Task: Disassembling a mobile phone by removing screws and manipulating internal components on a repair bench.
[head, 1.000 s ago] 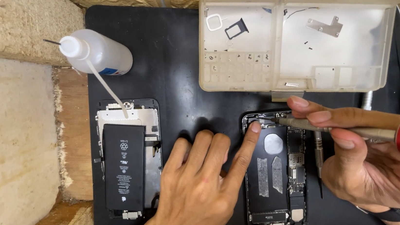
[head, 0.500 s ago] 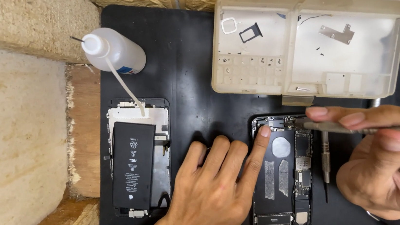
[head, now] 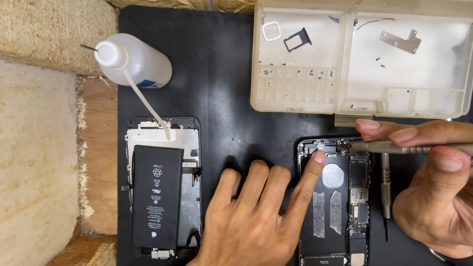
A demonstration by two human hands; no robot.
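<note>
- Black work mat [head: 232,93] covers the bench; it serves as the landmark for everything below.
- Opened phone housing [head: 335,198] lies at the mat's lower middle, its internals exposed, with two grey tape strips on its lower half.
- Left hand [head: 251,230] rests flat on the mat just left of the housing, fingers spread and gripping nothing; the index fingertip presses on the housing's upper left corner.
- Right hand [head: 456,193], at the mat's lower right, pinches a metal screwdriver [head: 423,148] with a red end cap; its tip sits at the housing's upper right.
- Second driver [head: 387,193] lies on the mat just right of the housing.
- Detached screen assembly [head: 163,186] lies at the mat's lower left, a black rectangular battery [head: 157,198] with white label markings on top of it.
- White squeeze bottle [head: 134,62] lies at the mat's upper left, a blue label patch on its side.
- Translucent parts box [head: 301,86] sits open at the mat's upper right, holding a black card tray [head: 297,40], a metal bracket [head: 400,42] and small screws.
</note>
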